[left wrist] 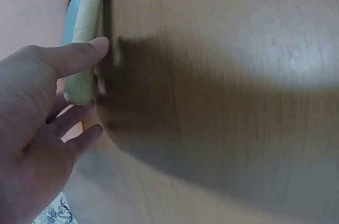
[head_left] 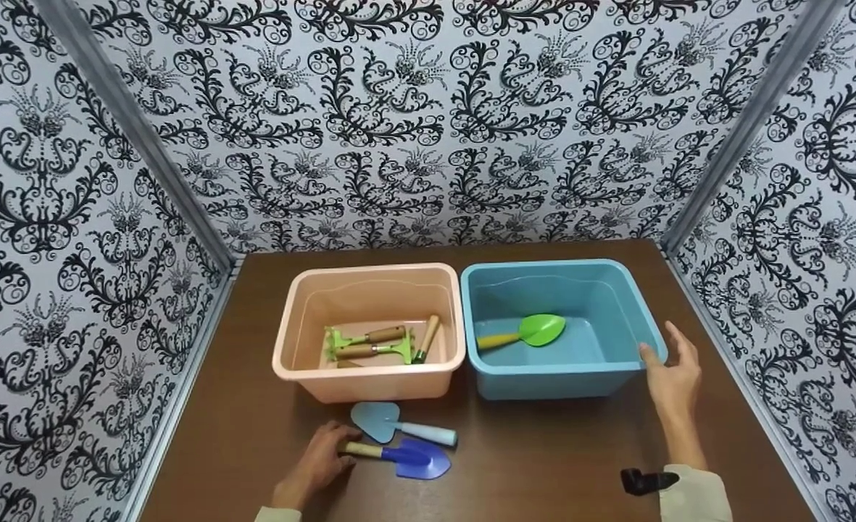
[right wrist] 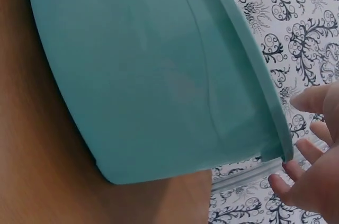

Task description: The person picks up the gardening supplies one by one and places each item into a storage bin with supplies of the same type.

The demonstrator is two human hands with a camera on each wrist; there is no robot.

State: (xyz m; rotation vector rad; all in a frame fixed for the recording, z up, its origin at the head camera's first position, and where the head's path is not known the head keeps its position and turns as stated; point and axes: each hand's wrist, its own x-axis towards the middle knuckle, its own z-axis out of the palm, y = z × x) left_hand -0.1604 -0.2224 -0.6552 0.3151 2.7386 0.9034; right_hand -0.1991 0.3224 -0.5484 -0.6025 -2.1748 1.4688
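In the left wrist view, my left hand (head_left: 320,458) holds the wooden handle (left wrist: 86,38) of a blue hand trowel, thumb across it and fingers at its other side. The trowel's blue blade (head_left: 422,460) points right, low over the table. Just behind lies a light blue trowel (head_left: 428,433) with a heart-shaped blade. My right hand (head_left: 674,377) is at the front right corner of the blue bin (head_left: 558,384), thumb and fingers spread around the rim. Inside that bin lies a green trowel (head_left: 541,330) with a yellow handle.
Left of the blue bin and close against it stands a peach bin (head_left: 391,388). It holds several small garden tools with wooden handles and green heads, including a hand rake (head_left: 373,350). Patterned walls (head_left: 413,145) enclose the brown table (head_left: 543,464) at the back and sides.
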